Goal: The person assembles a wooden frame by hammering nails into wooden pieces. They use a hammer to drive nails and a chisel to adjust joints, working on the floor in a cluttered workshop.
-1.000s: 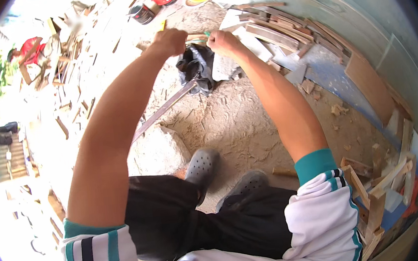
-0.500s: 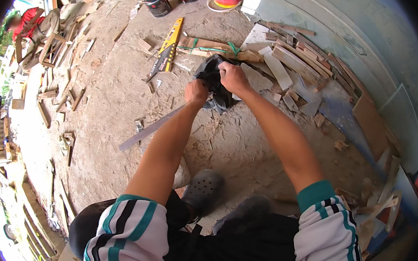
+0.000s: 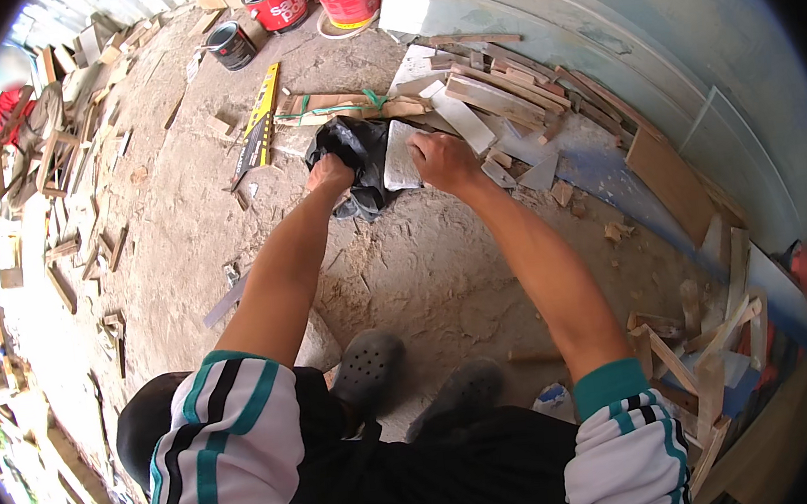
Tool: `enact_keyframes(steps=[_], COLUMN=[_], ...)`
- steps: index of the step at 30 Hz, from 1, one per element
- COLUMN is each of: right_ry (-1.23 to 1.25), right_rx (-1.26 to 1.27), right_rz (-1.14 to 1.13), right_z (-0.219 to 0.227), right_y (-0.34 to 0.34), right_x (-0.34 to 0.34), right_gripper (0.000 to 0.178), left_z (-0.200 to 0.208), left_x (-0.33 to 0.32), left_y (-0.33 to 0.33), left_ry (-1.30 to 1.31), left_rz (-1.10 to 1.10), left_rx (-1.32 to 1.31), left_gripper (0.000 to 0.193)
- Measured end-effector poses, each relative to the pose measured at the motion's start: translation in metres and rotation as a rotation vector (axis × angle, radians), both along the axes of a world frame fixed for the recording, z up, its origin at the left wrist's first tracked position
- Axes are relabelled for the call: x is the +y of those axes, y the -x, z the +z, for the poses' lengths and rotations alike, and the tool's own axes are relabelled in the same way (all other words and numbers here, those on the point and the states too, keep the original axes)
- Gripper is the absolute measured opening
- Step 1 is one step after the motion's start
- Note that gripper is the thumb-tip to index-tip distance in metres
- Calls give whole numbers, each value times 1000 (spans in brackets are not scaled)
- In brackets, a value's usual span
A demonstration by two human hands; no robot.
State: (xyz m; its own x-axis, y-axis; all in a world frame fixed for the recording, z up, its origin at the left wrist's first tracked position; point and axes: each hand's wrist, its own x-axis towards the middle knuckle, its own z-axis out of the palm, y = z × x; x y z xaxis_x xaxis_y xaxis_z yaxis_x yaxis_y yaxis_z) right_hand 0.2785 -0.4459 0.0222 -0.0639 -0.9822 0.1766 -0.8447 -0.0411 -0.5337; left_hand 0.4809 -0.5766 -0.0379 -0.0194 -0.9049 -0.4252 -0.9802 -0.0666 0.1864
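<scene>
My left hand [image 3: 330, 174] is closed on a crumpled black plastic bag [image 3: 369, 164] low over the dusty floor; the bag's dark mouth gapes toward the far side. Directly right of the bag is a pale, flat slab [image 3: 401, 158], its left edge against the plastic. My right hand [image 3: 445, 161] has curled fingers at the slab's right side and seems to grip it; the fingertips are partly hidden. Beyond the bag lies a cardboard bundle [image 3: 333, 107] tied with green string. A yellow-handled handsaw [image 3: 258, 121] rests to the left of that.
Wood offcuts [image 3: 505, 99] pile up at the right beside leaning glass-like sheets [image 3: 575, 16]. Paint buckets [image 3: 278, 6] and a dark can [image 3: 230, 46] stand at the far side. Another person [image 3: 13, 118] in red sits far left among scraps. A wooden frame [image 3: 707, 369] is near right.
My right hand has let go of the black bag and moved right to the pale slab. My left hand keeps the bag. The view has swung to the right.
</scene>
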Motion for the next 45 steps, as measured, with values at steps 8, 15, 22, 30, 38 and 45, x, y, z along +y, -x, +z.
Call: enact_keyframes(steps=[8, 15, 22, 30, 38, 45], right_ry=[18, 65, -40, -88, -78, -108], right_rx=[101, 170, 242, 255, 284, 308], right_rz=[-26, 75, 101, 107, 149, 163], right_z=[17, 26, 32, 40, 32, 27], right_y=[24, 20, 22, 15, 10, 8], right_x=[29, 25, 39, 40, 41, 43], right_gripper=[19, 18, 16, 16, 15, 14], left_z=[-4, -16, -4, 1, -20, -18], left_x=[0, -34, -29, -35, -31, -23], left_y=[-15, -42, -43, -49, -51, -47], left_ry=[100, 81, -204, -179, 31, 175], left_rz=[-147, -233, -36, -4, -20, -118], left_rx=[135, 357, 688, 732, 741, 527], left_gripper=[34, 26, 21, 23, 19, 25])
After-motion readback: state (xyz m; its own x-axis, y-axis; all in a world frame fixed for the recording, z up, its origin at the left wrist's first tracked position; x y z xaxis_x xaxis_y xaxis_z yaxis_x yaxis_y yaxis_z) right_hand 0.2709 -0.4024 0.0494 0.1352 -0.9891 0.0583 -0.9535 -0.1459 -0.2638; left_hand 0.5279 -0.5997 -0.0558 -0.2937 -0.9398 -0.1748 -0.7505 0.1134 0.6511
